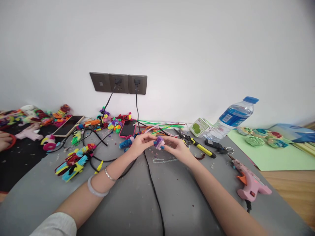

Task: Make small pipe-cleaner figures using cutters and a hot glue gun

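Over the middle of the grey table, my left hand (142, 144) and my right hand (176, 146) come together on a small purple and pink fuzzy piece (159, 143), which looks like bent pipe cleaners. Thumbs and fingertips of both hands pinch it from either side. Just below lies a pale glittery pipe cleaner (164, 160) on the tabletop. Behind my hands are loose green, pink and white pipe cleaners (169, 125). A blue fuzzy piece (126, 143) sits left of my left hand, and yellow-black pliers (197, 144) lie beyond my right hand.
A pink glue gun (252, 185) lies at right near keys (216, 146), a water bottle (232, 118) and green paper (273, 160). Black cords (154, 186) cross the table (182, 209). Fuzzy figures (73, 162) and a phone (69, 126) lie left, near another person's hand (5, 141).
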`<state>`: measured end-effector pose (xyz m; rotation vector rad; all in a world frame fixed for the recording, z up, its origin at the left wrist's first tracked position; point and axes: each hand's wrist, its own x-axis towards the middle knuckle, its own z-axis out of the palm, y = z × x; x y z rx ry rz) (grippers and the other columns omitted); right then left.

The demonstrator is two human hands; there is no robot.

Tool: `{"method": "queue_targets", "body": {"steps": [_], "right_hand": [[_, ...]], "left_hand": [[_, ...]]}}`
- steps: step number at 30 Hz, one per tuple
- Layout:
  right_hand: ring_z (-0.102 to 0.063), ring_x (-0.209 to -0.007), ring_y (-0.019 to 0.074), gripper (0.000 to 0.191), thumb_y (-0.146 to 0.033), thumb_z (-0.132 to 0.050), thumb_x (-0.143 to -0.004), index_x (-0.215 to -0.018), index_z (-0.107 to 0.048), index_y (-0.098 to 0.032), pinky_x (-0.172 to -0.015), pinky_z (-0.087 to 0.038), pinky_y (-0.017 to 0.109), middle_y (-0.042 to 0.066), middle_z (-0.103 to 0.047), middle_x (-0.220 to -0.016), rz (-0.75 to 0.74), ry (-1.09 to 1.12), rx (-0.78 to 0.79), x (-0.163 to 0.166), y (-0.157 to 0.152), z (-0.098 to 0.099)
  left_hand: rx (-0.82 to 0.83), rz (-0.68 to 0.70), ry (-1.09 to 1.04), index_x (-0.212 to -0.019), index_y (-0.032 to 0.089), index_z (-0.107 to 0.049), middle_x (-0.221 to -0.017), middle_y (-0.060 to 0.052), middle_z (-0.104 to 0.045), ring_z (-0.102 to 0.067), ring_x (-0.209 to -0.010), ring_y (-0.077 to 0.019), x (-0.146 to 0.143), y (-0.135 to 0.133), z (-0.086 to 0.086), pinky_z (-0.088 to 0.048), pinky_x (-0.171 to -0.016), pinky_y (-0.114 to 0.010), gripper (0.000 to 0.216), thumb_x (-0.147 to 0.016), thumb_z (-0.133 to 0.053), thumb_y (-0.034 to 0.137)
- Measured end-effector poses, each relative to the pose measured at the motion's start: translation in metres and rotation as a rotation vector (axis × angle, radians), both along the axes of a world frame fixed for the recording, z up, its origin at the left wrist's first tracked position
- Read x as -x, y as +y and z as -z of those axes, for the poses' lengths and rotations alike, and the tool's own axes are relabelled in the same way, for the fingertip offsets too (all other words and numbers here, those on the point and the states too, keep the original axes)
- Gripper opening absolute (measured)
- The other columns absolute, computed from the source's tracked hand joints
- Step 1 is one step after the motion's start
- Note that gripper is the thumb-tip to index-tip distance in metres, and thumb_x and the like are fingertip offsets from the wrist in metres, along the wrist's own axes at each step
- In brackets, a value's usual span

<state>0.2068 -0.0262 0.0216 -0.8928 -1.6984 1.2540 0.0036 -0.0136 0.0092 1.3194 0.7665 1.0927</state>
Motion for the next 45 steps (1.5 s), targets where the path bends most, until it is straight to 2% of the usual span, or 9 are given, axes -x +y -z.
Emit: {"method": "queue_targets", "body": {"steps": [5,12,17,20,23,28,37,41,45], "right_hand": [[-0.069,-0.104,0.026,0.041,-0.047,-0.074,-0.079,-0.111,-0.071,-0.022,-0.098,-0.052,0.043,0.009,-0.075,-0.11,-0.028,0.05,0.042,0.002,-0.001,0.004],[-0.07,-0.099,0.0234,0.036,-0.047,-0.075,-0.079,-0.105,-0.071,-0.022,-0.094,-0.053,0.04,0.007,-0.074,-0.105,-0.074,0.121,0.099,0.005,-0.002,0.003],[-0.069,-0.098,0.0232,0.037,-0.049,-0.076,-0.077,-0.099,-0.069,-0.021,-0.093,-0.053,0.039,0.006,-0.074,-0.103,-0.065,0.117,0.135,0.005,-0.002,0.001],[-0.069,-0.099,0.0231,0.039,-0.051,-0.075,-0.077,-0.1,-0.067,-0.021,-0.094,-0.052,0.039,0.007,-0.073,-0.106,-0.064,0.101,0.129,0.006,-0.004,-0.001],[-0.069,-0.099,0.023,0.039,-0.052,-0.074,-0.078,-0.098,-0.063,-0.021,-0.091,-0.053,0.038,0.008,-0.073,-0.106,-0.043,0.101,0.096,0.006,-0.004,-0.002],[-0.07,-0.095,0.0219,0.038,-0.053,-0.074,-0.078,-0.092,-0.056,-0.022,-0.087,-0.054,0.038,0.009,-0.074,-0.103,0.012,0.125,0.033,0.005,0.0,-0.001],[-0.069,-0.102,0.0246,0.042,-0.052,-0.073,-0.078,-0.105,-0.069,-0.02,-0.094,-0.053,0.04,0.011,-0.075,-0.107,0.02,0.141,0.097,0.006,-0.001,0.002],[-0.067,-0.107,0.0257,0.042,-0.049,-0.074,-0.077,-0.106,-0.07,-0.02,-0.098,-0.051,0.042,0.01,-0.073,-0.11,0.063,0.093,0.038,0.006,0.0,0.005],[-0.066,-0.105,0.0247,0.036,-0.048,-0.072,-0.08,-0.104,-0.07,-0.021,-0.097,-0.052,0.041,0.009,-0.07,-0.112,0.141,0.036,-0.102,0.005,0.002,0.008]], "left_hand": [[-0.02,-0.03,-0.001,-0.082,0.014,-0.074,-0.088,-0.008,-0.073,-0.07,-0.083,-0.0212,0.0,0.002,0.002,-0.055,-0.078,-0.033,0.034,-0.069,-0.082,0.044],[-0.027,-0.045,-0.06,-0.079,0.015,-0.075,-0.086,-0.005,-0.069,-0.065,-0.08,-0.017,-0.003,-0.001,0.0,-0.052,-0.071,-0.028,0.027,-0.069,-0.083,0.039],[-0.017,-0.028,-0.058,-0.081,0.016,-0.076,-0.086,-0.005,-0.069,-0.064,-0.081,-0.017,-0.003,-0.002,-0.002,-0.052,-0.074,-0.029,0.027,-0.069,-0.083,0.039],[-0.055,-0.033,-0.045,-0.08,0.016,-0.076,-0.094,-0.007,-0.068,-0.064,-0.089,-0.0187,-0.003,-0.004,-0.004,-0.052,-0.078,-0.03,0.027,-0.07,-0.082,0.04],[-0.047,-0.025,-0.038,-0.084,0.016,-0.077,-0.105,-0.01,-0.065,-0.063,-0.093,-0.0196,-0.003,-0.006,-0.006,-0.053,-0.076,-0.029,0.032,-0.075,-0.076,0.046],[0.023,-0.064,-0.028,-0.088,0.016,-0.073,-0.1,-0.008,-0.067,-0.063,-0.084,-0.0172,-0.003,-0.005,-0.006,-0.053,-0.069,-0.025,0.039,-0.078,-0.071,0.053],[0.052,-0.112,-0.006,-0.091,0.016,-0.07,-0.098,-0.008,-0.069,-0.064,-0.087,-0.0183,-0.003,-0.004,-0.006,-0.052,-0.068,-0.025,0.037,-0.078,-0.069,0.051],[0.041,-0.115,0.011,-0.092,0.016,-0.07,-0.101,-0.008,-0.068,-0.063,-0.088,-0.0181,-0.002,-0.005,-0.006,-0.051,-0.068,-0.025,0.038,-0.08,-0.068,0.052],[0.021,-0.107,0.035,-0.096,0.017,-0.069,-0.105,-0.009,-0.068,-0.063,-0.09,-0.0188,-0.002,-0.004,-0.004,-0.051,-0.068,-0.024,0.038,-0.081,-0.067,0.052]]}}
